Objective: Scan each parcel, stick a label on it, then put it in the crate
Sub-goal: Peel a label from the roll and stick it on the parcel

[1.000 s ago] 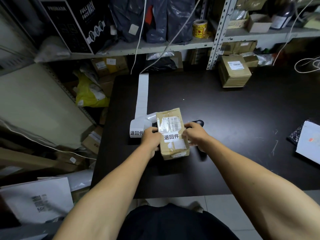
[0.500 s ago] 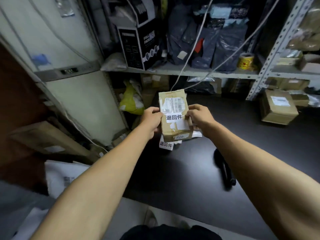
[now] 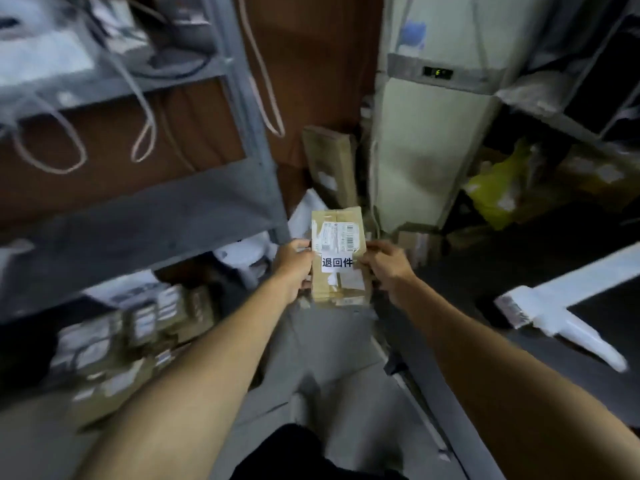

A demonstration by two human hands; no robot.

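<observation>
Your left hand (image 3: pixel 294 263) and right hand (image 3: pixel 384 263) each have a grip on one long side of the cardboard parcel (image 3: pixel 339 289), fingers curled around its edges. You hold it in the air above the floor, white label (image 3: pixel 337 262) facing up, left of the desk (image 3: pixel 588 368).

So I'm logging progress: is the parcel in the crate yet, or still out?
Out. Left hand and right hand grip the labelled parcel in the air; no crate is identifiable.

Open floor (image 3: pixel 332 368) between shelving (image 3: pixel 239 109), table (image 3: pixel 519 306)
</observation>
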